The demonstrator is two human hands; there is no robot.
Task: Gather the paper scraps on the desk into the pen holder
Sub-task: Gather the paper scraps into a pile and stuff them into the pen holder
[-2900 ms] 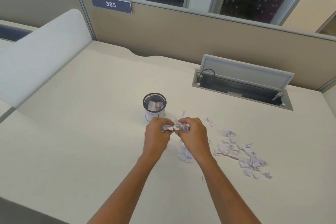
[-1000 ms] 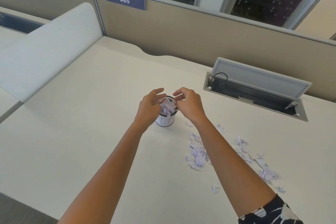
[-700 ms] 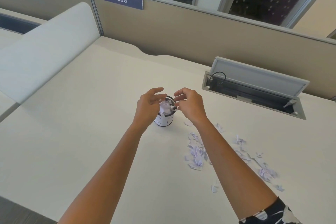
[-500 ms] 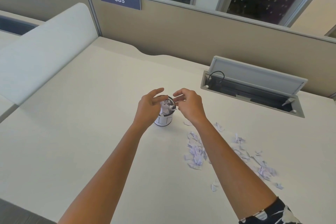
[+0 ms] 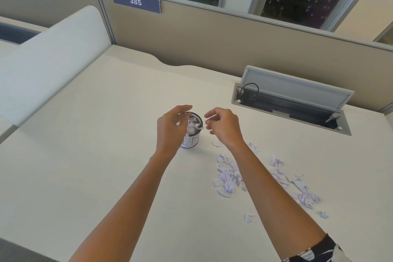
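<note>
A small round pen holder (image 5: 192, 141) with a black mesh rim and white wall stands mid-desk, stuffed with pale paper scraps (image 5: 193, 126) up to its rim. My left hand (image 5: 171, 127) hovers over its left side with loosely curled fingers holding nothing; it hides part of the holder. My right hand (image 5: 223, 125) hangs just right of the rim, fingers relaxed and empty. More paper scraps (image 5: 227, 178) lie scattered on the desk to the right, under and beyond my right forearm, out to a cluster (image 5: 306, 198).
The cream desk (image 5: 89, 155) is bounded by a tan partition (image 5: 212, 40) at the back and a white divider (image 5: 49, 64) on the left. An open cable box with raised lid (image 5: 293, 100) sits in the desk at the back right.
Both hands carried a wad of scraps to the pen holder and let it drop inside. The hands have since parted, the right one drawing away to the right of the rim.
</note>
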